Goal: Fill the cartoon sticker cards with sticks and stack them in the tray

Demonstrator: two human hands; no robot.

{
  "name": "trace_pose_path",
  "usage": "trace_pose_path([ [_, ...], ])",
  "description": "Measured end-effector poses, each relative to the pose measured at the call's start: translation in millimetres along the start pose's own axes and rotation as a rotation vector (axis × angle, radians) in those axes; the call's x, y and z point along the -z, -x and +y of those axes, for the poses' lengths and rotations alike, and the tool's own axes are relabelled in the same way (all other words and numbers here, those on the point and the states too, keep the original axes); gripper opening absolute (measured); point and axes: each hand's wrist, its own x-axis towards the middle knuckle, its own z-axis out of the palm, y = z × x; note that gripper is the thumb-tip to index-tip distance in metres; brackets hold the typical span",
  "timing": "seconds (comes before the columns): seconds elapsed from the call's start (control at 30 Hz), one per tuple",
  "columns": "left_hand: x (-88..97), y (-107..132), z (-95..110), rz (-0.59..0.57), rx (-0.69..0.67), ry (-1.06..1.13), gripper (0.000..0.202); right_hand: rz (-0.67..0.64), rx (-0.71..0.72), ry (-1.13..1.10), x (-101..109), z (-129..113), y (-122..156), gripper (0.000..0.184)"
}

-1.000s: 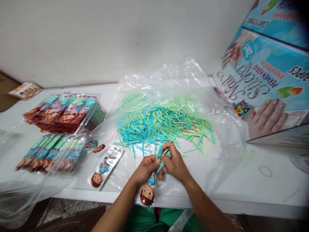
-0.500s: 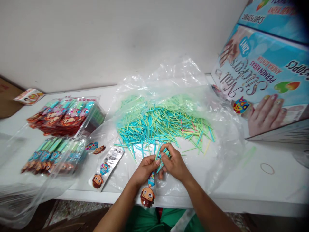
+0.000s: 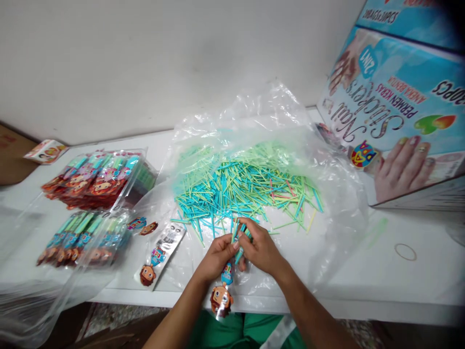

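The left hand (image 3: 217, 257) has its grip pinched closed, thumb against fingers, on the upper part of a cartoon packet (image 3: 221, 299). The right hand's (image 3: 262, 248) grip is closed too, its fingers curled round a small bundle of green and blue sticks (image 3: 239, 256). Whether any stick's end sits inside the packet, I can't tell from here; the fingers cover it.

Both forearms reach in from the near side, slanting toward each other until the fingertips almost meet. The packet's printed head dangles below the left hand, over the near edge of the bench (image 3: 363, 286), while the bundle slants between the two hands. Just beyond the fingers, a loose heap of sticks (image 3: 236, 186) spreads over clear plastic (image 3: 341, 242).
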Motion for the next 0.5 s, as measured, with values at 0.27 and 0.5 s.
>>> trace_pose_path([
  [0.27,1.2,0,-1,-0.014,-0.030,-0.054,0.030,0.039,-0.061,-0.027,0,-6,-1,0.019],
  [0.5,0.9,1,-1,-0.025,-0.054,-0.038,0.029,0.131,0.056,0.133,-1,-11,-3,0.012],
])
